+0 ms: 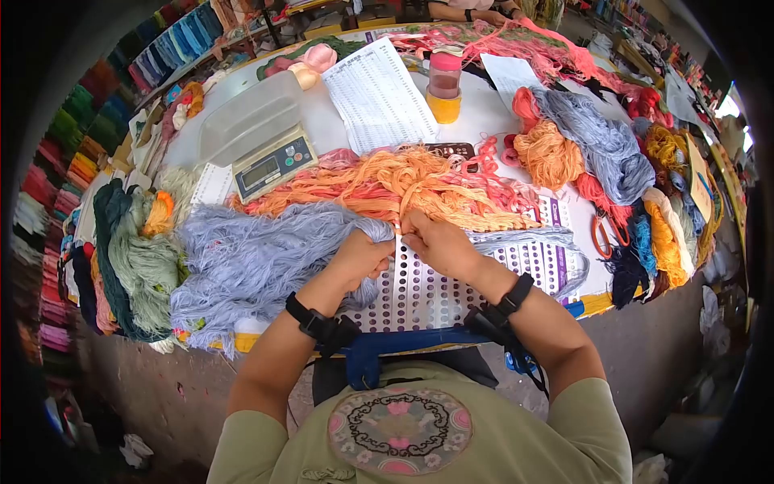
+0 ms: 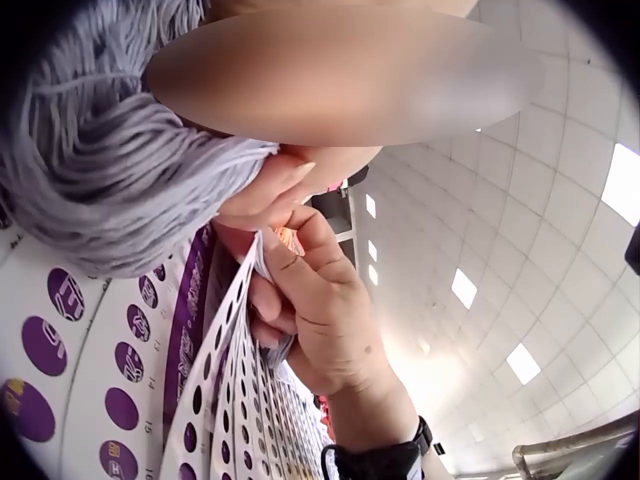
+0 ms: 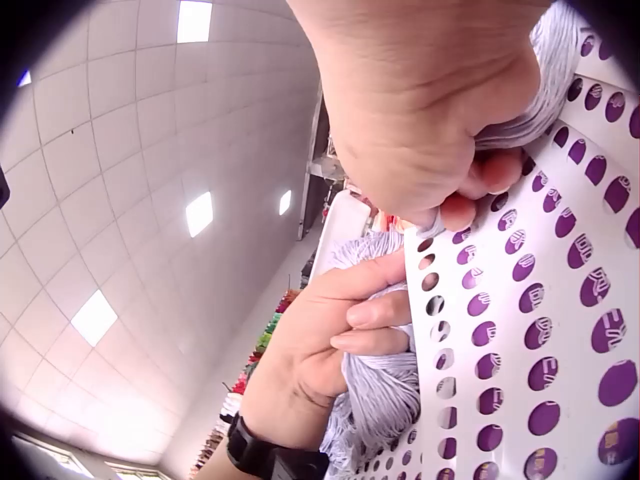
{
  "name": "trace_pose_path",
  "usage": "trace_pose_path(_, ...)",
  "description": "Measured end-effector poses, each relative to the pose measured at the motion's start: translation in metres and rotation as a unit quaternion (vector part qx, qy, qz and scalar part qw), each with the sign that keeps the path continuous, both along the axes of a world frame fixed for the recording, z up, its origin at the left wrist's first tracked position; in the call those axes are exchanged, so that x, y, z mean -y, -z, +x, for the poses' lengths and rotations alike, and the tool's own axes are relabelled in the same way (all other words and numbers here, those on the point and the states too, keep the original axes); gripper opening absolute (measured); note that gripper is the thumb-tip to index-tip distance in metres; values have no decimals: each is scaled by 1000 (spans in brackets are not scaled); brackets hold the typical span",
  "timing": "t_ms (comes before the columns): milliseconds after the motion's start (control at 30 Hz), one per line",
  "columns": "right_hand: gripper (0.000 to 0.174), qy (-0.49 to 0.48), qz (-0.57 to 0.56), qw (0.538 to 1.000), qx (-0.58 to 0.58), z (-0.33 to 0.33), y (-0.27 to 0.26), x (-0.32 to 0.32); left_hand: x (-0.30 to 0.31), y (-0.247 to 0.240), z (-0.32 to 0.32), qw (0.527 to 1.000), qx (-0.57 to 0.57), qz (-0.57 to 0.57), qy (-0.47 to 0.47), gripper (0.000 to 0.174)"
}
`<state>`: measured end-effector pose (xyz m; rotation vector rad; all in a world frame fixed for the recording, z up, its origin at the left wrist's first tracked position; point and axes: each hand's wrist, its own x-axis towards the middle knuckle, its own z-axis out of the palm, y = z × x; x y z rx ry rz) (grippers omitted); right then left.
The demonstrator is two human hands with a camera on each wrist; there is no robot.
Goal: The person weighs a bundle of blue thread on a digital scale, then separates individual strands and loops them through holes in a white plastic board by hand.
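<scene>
My left hand (image 1: 367,258) grips a thick bunch of grey-blue yarn (image 1: 258,254) spread across the table's left front. Beside it, my right hand (image 1: 439,246) pinches a strand of the same yarn at the edge of a white card punched with rows of holes (image 1: 419,302). The left wrist view shows the right thumb and fingers (image 2: 320,290) close at the card's corner, the yarn tail below them. Both hands nearly meet there. In the right wrist view, yarn (image 3: 540,90) runs out from under the right palm, and the left fingers (image 3: 370,315) lie over the bunch (image 3: 380,395).
Orange yarn (image 1: 403,185) lies just behind the hands. A digital scale (image 1: 274,165) with a clear tray (image 1: 250,117) stands behind left. Printed sheets (image 1: 379,93) and a pink-lidded jar (image 1: 444,85) are at the back. Several skeins (image 1: 601,145) crowd the right; green ones (image 1: 145,258) hang left.
</scene>
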<state>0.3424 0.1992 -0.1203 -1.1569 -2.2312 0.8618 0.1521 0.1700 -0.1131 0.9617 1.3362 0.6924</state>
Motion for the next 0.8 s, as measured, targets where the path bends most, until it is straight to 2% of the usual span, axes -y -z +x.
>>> trace_pose_path(100, 16, 3, 47, 999, -1, -2, 2, 0, -4, 0, 2, 1000, -9, -2, 1, 11)
trace_pose_path(333, 13, 36, 32, 999, 3, -3, -6, 10, -2, 3, 1, 999, -34, 20, 12, 9)
trace_pose_path(400, 14, 24, 18, 999, 28, -1, -9, 10, 3, 6, 2, 987, -66, 144, 23, 11)
trace_pose_path(433, 14, 26, 19, 999, 28, 0, -9, 10, 5, 6, -2, 987, -66, 146, 25, 11)
trace_pose_path(500, 14, 16, 6, 1000, 4, 2, -10, 9, 7, 3, -22, 973, -103, 201, -47, 18)
trace_pose_path(533, 14, 16, 7, 1000, 3, 3, -10, 9, 8, -3, -33, 987, -71, 126, -72, 24)
trace_pose_path(567, 14, 22, -8, 1000, 1, 2, -11, 10, 8, -3, -38, 987, -73, 124, -73, 24)
trace_pose_path(633, 14, 17, -23, 1000, -1, -1, -9, 10, 13, -5, -46, 993, 48, 98, -51, 26)
trace_pose_path(667, 13, 20, -22, 1000, 0, -2, -8, 10, 15, -4, -43, 992, 75, 73, -77, 27)
trace_pose_path(767, 13, 25, -26, 999, 6, -4, -5, 10, 18, -8, -35, 990, 58, 100, -78, 27)
trace_pose_path(800, 13, 26, -23, 999, -1, -4, -5, 10, 17, -4, -34, 991, 11, 118, -59, 24)
